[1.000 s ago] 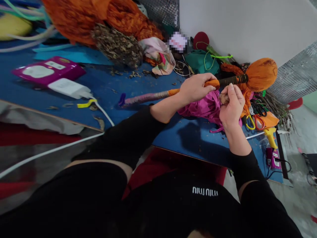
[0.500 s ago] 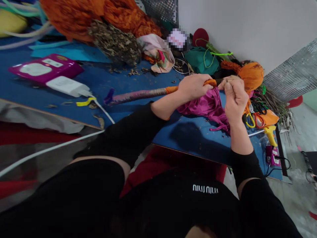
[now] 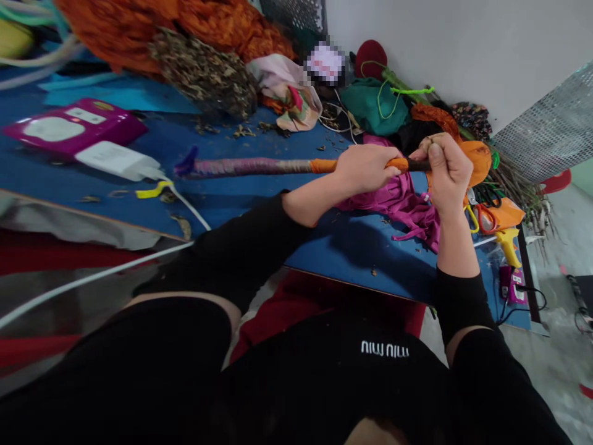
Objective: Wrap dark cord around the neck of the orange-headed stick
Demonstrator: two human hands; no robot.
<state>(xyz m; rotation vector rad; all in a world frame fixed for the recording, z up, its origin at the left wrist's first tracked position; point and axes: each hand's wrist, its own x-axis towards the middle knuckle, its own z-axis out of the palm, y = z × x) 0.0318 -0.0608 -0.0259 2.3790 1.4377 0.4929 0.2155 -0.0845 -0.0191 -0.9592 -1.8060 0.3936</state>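
A hand could pass along the counter (image 3: 278,142) between the wrapped rod (image 3: 252,166) and the dried plant heap (image 3: 204,71), over scattered crumbs, or between left forearm (image 3: 308,203) and right forearm (image 3: 458,244), in front of the pink cloth (image 3: 393,207). A white cable (image 3: 185,199) crosses the front edge at left; teal cloth (image 3: 370,105) and a white panel (image 3: 445,55) block the back; scissors (image 3: 479,213) and a yellow glue gun (image 3: 508,246) crowd the right.
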